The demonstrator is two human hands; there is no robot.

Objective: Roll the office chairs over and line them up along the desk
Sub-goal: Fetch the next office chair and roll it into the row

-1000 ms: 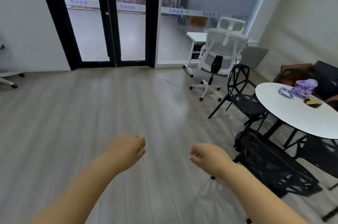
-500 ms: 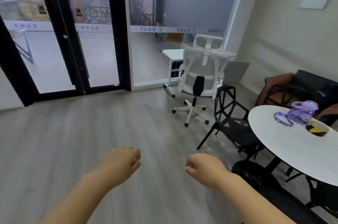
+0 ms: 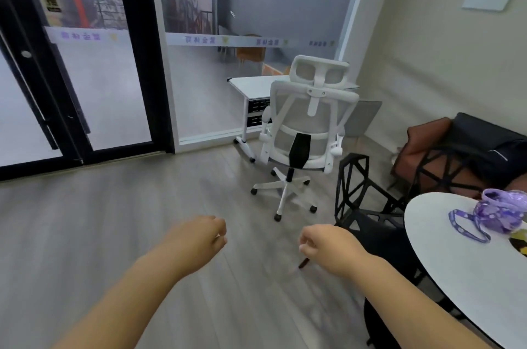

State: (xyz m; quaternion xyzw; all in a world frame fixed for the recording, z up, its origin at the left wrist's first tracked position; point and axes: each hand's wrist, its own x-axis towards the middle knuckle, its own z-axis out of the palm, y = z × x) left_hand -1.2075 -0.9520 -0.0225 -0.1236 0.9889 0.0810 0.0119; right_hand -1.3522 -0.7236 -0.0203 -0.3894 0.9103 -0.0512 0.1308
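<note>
Office chair [image 3: 302, 132] stands at the desk [image 3: 253, 86], back to us; our 2 hands, left hand [image 3: 196, 237] and right hand [image 3: 330, 246], hover loosely curled, holding nothing. A purple pouch [image 3: 496, 213] lies on the round table [image 3: 470, 277].

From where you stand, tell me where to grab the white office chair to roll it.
Take the white office chair by the top rail of its backrest, coming from behind. Its back faces you, the rail is a wide bar, and the casters stand on bare floor.

White office chair [image 3: 305, 126] stands on wood floor [image 3: 114, 220].
</note>
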